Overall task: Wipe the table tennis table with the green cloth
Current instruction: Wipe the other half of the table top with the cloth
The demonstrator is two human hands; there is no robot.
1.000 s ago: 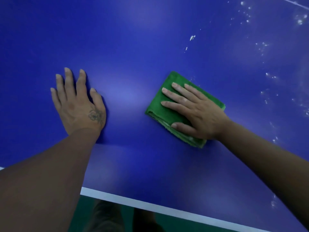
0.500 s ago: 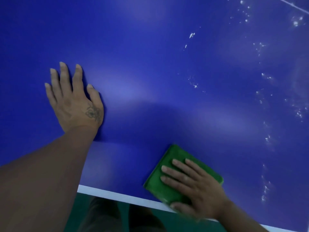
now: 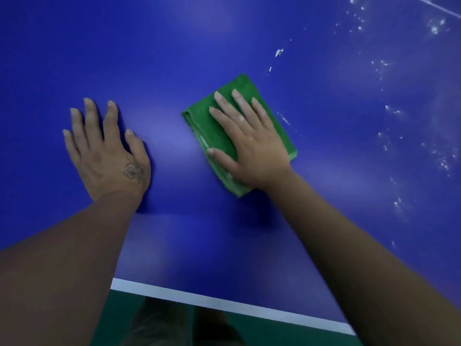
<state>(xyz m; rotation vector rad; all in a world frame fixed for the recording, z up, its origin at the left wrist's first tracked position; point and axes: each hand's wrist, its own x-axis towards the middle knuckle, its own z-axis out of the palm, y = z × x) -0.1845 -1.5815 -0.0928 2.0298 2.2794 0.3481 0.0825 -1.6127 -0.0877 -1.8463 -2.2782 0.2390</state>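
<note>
Leftmost, the left hand (image 3: 107,151) lies flat, fingers spread, on the blue table tennis table (image 3: 199,41). The right hand (image 3: 252,146) presses straight fingers on the folded green cloth (image 3: 217,131), long axis along them; white specks (image 3: 389,111) lie to its right.

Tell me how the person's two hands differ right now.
The right hand presses flat on the folded green cloth; the left hand rests on the bare blue table. The left hand bears a flower tattoo; the right shows none. Both lie palm-down, fingers straight.
</note>
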